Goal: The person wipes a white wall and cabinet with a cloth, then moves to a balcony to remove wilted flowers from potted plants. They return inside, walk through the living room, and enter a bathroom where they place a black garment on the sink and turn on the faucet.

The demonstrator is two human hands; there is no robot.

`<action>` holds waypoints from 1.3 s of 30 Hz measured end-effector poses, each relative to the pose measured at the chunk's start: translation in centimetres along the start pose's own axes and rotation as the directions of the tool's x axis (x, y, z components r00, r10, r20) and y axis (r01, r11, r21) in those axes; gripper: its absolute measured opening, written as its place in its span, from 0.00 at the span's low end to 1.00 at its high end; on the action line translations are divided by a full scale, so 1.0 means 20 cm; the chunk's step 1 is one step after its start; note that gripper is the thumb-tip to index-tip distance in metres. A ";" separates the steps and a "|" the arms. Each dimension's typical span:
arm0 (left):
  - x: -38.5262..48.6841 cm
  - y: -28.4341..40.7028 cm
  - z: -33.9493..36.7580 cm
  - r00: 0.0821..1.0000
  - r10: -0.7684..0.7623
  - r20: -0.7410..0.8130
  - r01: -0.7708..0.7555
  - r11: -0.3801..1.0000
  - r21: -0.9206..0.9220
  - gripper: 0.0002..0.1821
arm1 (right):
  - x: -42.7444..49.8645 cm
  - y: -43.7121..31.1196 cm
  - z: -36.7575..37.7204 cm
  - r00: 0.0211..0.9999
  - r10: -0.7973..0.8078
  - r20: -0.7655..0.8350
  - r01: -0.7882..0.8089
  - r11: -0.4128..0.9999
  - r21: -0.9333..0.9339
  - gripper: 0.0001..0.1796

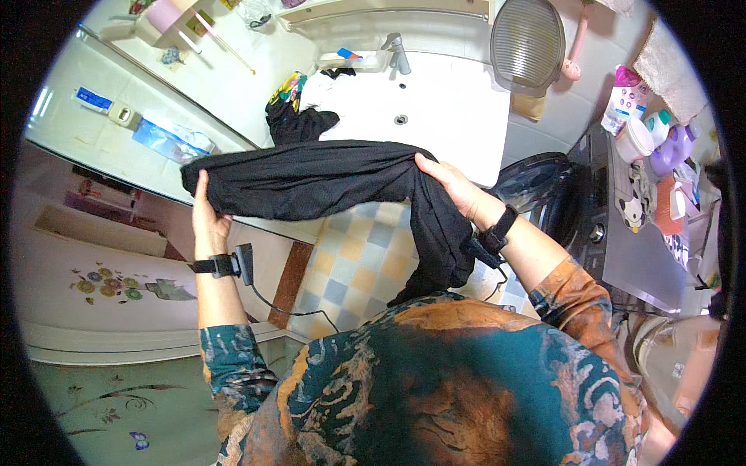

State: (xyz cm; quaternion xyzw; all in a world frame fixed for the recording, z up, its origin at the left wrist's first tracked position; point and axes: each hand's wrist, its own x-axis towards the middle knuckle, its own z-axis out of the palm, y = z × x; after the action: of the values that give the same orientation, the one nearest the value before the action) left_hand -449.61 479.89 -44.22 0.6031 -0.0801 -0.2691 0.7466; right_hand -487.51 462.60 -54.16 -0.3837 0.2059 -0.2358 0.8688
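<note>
A long black cloth garment (309, 180) is stretched between my two hands in front of the sink. My left hand (208, 212) holds its left end, thumb on top and the other fingers hidden beneath the cloth. Further right, my right hand (451, 183) grips the garment near a bend, from which the rest hangs down towards my shirt. Beyond it lies a white washbasin (449, 128) with a grey faucet (397, 53). A bunched black garment (300, 125), a multicoloured cloth (288, 90) and a white cloth (319, 90) rest at the basin's left side.
A dark washing machine (629, 244) stands at the right, its round door (536, 186) swung out, with bottles and a tub (635, 140) on top. A ribbed grey washboard or basin (527, 43) hangs on the wall. A glass panel (87, 151) stands at the left.
</note>
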 end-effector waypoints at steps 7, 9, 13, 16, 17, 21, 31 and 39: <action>0.13 -0.33 -0.20 0.945 -0.236 0.228 0.215 0.970 0.117 0.31 | 0.05 -0.06 0.24 0.998 0.002 0.068 -0.015 0.982 0.188 0.29; 0.06 -0.44 -0.12 0.949 -0.296 0.106 0.272 0.943 0.190 0.40 | 0.10 -0.06 0.28 0.977 -0.004 0.212 -0.070 0.938 0.339 0.27; -0.18 -0.51 0.02 0.694 -0.353 0.628 0.100 0.910 0.402 0.43 | 0.20 -0.06 0.37 0.984 -0.036 0.172 -0.040 0.908 0.416 0.26; -0.38 -0.64 0.21 0.515 -0.076 0.854 -0.057 0.991 0.122 0.43 | 0.24 -0.06 0.45 0.980 -0.060 0.188 -0.047 0.854 0.517 0.23; -0.41 -0.68 0.27 0.490 -0.054 0.870 -0.098 0.988 0.117 0.44 | 0.25 -0.07 0.48 0.974 -0.065 0.217 -0.064 0.839 0.540 0.24; -0.46 -0.85 0.41 0.532 0.014 0.846 -0.341 0.919 0.200 0.36 | 0.22 -0.20 0.57 0.947 -0.241 0.212 0.083 0.821 0.566 0.24; -0.05 -1.09 0.31 0.499 -0.491 0.714 0.295 0.871 0.393 0.21 | -0.13 -0.76 0.34 0.765 -0.616 0.188 0.508 0.757 0.410 0.22; 0.27 -0.64 0.28 0.300 -0.256 0.919 -0.076 0.954 0.291 0.18 | -0.39 -0.70 0.16 0.730 -0.580 -0.362 0.623 0.782 0.002 0.16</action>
State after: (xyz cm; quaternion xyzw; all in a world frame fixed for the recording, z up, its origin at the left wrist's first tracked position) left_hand -451.54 470.74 -55.84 0.4302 -0.5068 -0.5998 0.4454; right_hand -495.59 460.66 -40.07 -0.3282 0.2027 -0.5796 0.7178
